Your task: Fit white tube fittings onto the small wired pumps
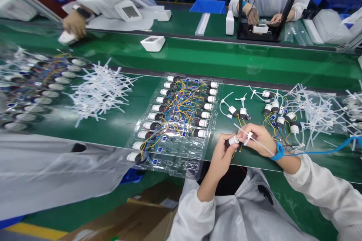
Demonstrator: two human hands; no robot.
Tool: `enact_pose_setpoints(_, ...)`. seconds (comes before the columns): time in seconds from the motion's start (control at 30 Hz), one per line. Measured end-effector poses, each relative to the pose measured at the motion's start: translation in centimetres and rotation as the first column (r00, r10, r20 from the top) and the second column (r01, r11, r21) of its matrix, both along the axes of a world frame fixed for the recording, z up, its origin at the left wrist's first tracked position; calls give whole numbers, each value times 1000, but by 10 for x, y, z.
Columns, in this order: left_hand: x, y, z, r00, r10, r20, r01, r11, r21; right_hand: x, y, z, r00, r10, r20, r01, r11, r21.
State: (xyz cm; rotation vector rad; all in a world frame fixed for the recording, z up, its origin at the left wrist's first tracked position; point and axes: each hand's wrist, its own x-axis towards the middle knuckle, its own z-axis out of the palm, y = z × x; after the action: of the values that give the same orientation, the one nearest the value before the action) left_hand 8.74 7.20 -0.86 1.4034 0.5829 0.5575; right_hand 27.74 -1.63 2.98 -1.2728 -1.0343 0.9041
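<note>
My left hand point(222, 154) is closed around a small black-and-white motor point(233, 140), holding it level over the front of the bench. The fingers of my right hand point(258, 139), which wears a blue wrist strap, pinch a thin white tube with a white connector point(249, 137) against the motor's white end. Whether the tube is seated on the motor is hidden by the fingertips. Just beyond my hands lie loose motors point(242, 113) with yellow wires, some with white tubes attached.
To the left, a clear plastic tray point(195, 154) holds two rows of wired motors. White tube pieces lie in piles at right point(322, 113) and left point(98, 92). A blue cord point(319, 153) runs rightward from my wrist strap. Co-workers sit across the green belt point(192, 56).
</note>
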Motion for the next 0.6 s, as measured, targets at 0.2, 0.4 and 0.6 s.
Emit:
enact_pose_setpoints(0.2,2,0,1,1000,0,-17,0,1000,24,6,-1,2,977,-5,211,3,1000,12)
enact_pose_setpoints(0.4,2,-2,-5,999,24,36,-25,1000,10,15,1,7,947,19,320,-50,995,89)
enact_pose_setpoints(0.6,-2,-1,-8,999,2,35,-3,1000,31,16,3,10,935,99,340,-138,986,92)
